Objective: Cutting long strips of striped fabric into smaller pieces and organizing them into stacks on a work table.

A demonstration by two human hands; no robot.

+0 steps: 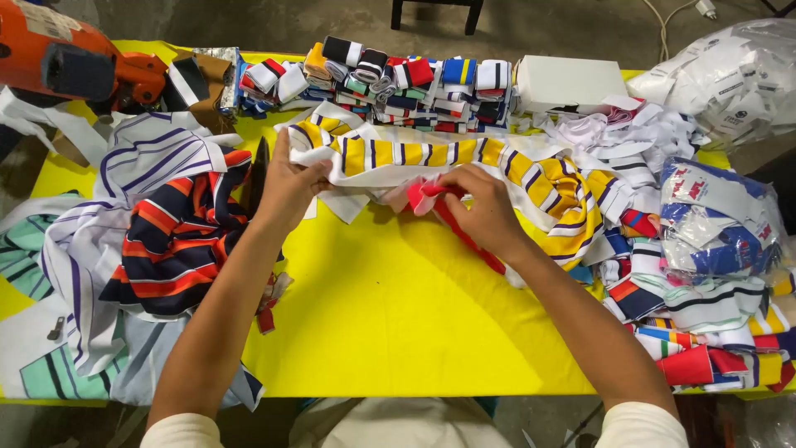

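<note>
L hand (286, 184) pinches the left end of a yellow/white striped knit strip (464, 158), fingers clamped on it, thumb on top. Strip's long axis runs left-right across the yellow table (390, 315), parallel to its far edge, then curls down at the right end. R hand (485, 211) is closed on a red strip (464, 236) just below the striped one; red strip slants toward the near right. One of each strip in hand. Folded navy/orange striped cloth (178, 241) lies by the left edge; rolled collars (398, 83) are stacked along the far edge, too many to count; white box (572, 83) sits right of them.
</note>
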